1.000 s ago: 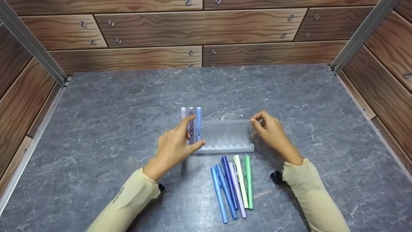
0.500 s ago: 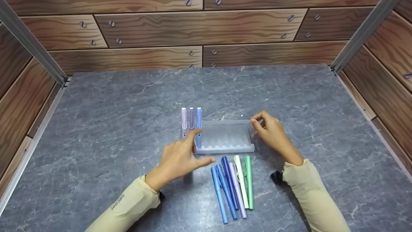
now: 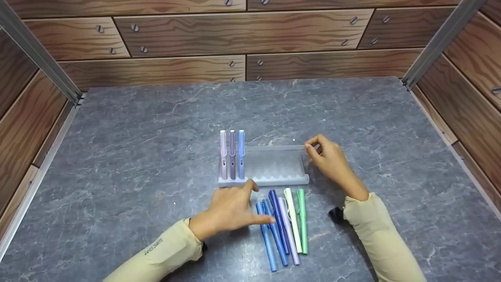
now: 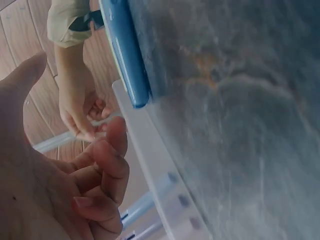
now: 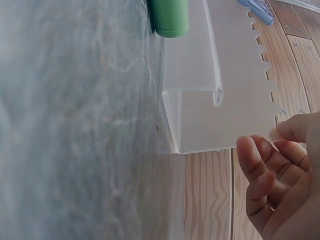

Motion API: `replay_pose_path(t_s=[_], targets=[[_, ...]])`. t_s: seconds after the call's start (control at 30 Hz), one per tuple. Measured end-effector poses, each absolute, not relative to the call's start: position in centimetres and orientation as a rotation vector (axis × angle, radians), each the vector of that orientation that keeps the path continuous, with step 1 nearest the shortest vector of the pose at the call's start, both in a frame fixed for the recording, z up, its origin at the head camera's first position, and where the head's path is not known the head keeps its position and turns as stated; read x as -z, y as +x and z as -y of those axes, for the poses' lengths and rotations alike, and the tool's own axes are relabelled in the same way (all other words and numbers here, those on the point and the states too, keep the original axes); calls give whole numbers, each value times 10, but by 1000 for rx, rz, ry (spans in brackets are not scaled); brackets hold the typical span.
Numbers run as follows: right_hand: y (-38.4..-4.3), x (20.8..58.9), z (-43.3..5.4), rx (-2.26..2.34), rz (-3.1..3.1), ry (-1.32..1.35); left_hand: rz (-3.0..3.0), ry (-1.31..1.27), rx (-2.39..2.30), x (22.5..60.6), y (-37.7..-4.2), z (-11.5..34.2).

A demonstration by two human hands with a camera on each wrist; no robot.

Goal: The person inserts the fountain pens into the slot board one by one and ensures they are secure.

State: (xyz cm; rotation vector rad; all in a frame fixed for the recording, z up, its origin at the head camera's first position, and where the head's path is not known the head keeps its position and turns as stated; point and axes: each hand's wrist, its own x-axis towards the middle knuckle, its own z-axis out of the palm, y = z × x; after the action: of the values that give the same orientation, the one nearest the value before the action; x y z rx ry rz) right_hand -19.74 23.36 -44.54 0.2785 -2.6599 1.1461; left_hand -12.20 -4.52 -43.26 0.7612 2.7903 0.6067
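Note:
A clear pen stand (image 3: 276, 162) with a notched front ledge holds three pens at its left end: a pale pink pen (image 3: 223, 150), a purple pen (image 3: 232, 150) and a light blue pen (image 3: 241, 150). My right hand (image 3: 328, 158) pinches the stand's back right corner between thumb and fingers, also seen in the right wrist view. My left hand (image 3: 233, 207) is in front of the stand, holding nothing, thumb and forefinger spread. Its thumb is over the nearest blue pen (image 3: 268, 244) of a loose row; whether it touches cannot be told.
Beside that blue pen lie another blue pen (image 3: 280, 246), a dark blue pen (image 3: 273, 199), a lavender pen (image 3: 290, 239), a pale green pen (image 3: 293, 223) and a green pen (image 3: 302, 223). The grey marbled tabletop (image 3: 156, 129) is bounded by wood-patterned walls (image 3: 242, 35).
My left hand has come away from the pens in the stand, moving toward me and to the right, to the loose pens. My right hand stays at the stand's corner.

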Motion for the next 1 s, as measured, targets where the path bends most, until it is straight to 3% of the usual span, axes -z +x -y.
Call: replay_pose_path(t_s=[1.0], targets=[[-197, 444, -234, -1143, 2654, 281, -2711, 753, -316, 444, -119, 33]])
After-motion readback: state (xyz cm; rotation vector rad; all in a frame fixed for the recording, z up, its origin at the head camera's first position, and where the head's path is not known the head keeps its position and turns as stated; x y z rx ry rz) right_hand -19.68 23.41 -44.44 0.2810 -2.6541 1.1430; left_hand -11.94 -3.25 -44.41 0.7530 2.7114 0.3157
